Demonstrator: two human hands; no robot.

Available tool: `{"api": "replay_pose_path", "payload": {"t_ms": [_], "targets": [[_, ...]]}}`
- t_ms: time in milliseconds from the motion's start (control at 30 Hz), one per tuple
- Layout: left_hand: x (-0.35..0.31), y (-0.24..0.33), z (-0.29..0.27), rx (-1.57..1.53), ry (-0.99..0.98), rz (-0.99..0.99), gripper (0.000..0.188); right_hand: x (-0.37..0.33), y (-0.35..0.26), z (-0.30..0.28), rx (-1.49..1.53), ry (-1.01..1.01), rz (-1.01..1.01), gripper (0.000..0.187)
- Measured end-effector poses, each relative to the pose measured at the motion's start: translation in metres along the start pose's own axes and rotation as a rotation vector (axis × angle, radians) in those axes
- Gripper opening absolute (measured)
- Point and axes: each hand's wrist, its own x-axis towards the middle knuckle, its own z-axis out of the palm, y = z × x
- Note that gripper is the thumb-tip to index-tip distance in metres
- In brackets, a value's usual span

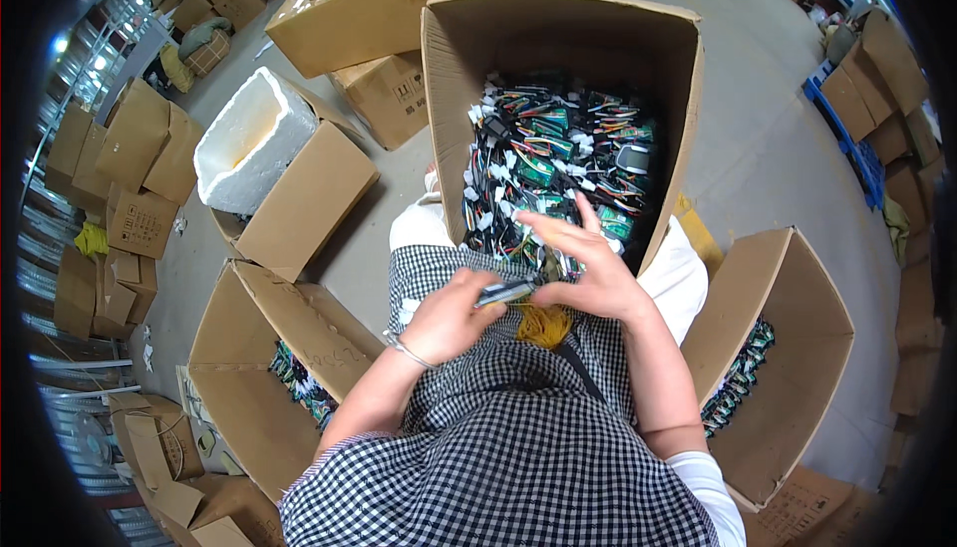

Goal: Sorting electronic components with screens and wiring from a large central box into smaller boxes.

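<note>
Over my lap, my left hand (449, 320) is closed on a bundle of wired circuit boards (506, 293), partly blurred and partly covered by the fingers. My right hand (603, 283) has its fingers spread, with the thumb beside the far end of that bundle; whether it touches cannot be made out. Just below lies a bunch of yellow rubber bands (544, 328) against the checked apron (498, 417). Directly ahead, a large open cardboard box (440, 99) holds many green circuit boards (538, 168) with coloured wires and white connectors.
Open cartons with more boards stand at my left (234, 348) and right (797, 348). A white foam box (214, 163) sits in a carton at the far left. Behind the large box is a cardboard-topped stand (349, 29). Stacked cartons (140, 138) and a blue pallet (847, 143) flank the floor.
</note>
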Motion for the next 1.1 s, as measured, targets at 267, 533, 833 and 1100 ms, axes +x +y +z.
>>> {"api": "replay_pose_path", "payload": {"t_ms": [267,533,833,1100], "targets": [[-0.025,0.014,0.008,-0.903,0.015,-0.255,0.034,-0.027,0.062,0.042,1.211,0.477,0.690,0.034],[-0.022,-0.022,-0.014,-0.616,-0.416,-0.329,0.034,-0.004,-0.007,0.023,-0.028,-0.330,0.047,0.068],[-0.028,-0.074,-0.019,0.307,-0.235,-0.446,0.047,-0.036,0.113,0.013,0.622,0.525,0.874,0.041],[0.086,-0.058,-0.055,0.257,0.020,-0.062,0.035,-0.021,0.236,0.004,-0.242,0.894,0.927,0.071]]}}
